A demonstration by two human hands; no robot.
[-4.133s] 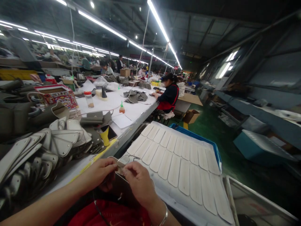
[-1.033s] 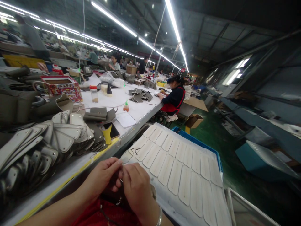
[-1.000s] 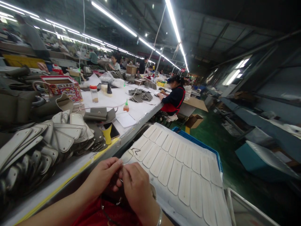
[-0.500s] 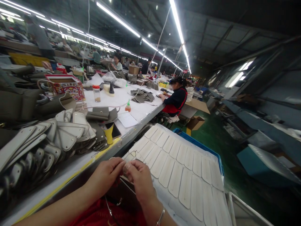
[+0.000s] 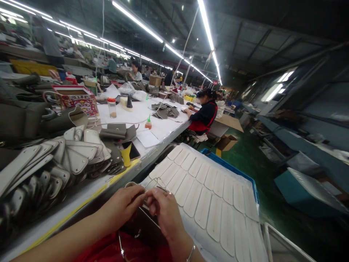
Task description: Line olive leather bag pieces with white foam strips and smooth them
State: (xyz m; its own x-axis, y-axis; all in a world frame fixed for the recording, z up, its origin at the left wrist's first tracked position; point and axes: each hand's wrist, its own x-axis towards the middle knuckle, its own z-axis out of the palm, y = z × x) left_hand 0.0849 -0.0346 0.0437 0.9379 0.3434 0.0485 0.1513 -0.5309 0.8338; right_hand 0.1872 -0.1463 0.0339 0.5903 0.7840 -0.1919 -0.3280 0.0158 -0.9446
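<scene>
In front of my lap, my left hand [image 5: 129,203] and my right hand [image 5: 163,211] meet with fingertips pinched together. What they pinch is small and mostly hidden by the fingers. A thin, wire-like loop [image 5: 157,179] stands out beyond the fingertips, and a short dark sliver [image 5: 161,189] shows at my right fingers. Below the hands a thin strand with a shiny metal piece [image 5: 121,251] hangs over my red clothing. Just past my right hand lie rows of long, pale strips with rounded ends [image 5: 200,202] on a white sheet.
To the left, a white worktable [image 5: 128,120] bears a heap of grey pieces with rivets [image 5: 79,163], a red-topped jar [image 5: 112,107] and a small glue-like bottle [image 5: 148,123]. A co-worker [image 5: 203,112] sits farther along it. A blue crate rim [image 5: 231,167] edges the strips.
My right hand's fingers have shifted and turned slightly, with the wrist a little lower. The thin loop has changed shape, and the dark sliver now shows. My left hand has barely moved.
</scene>
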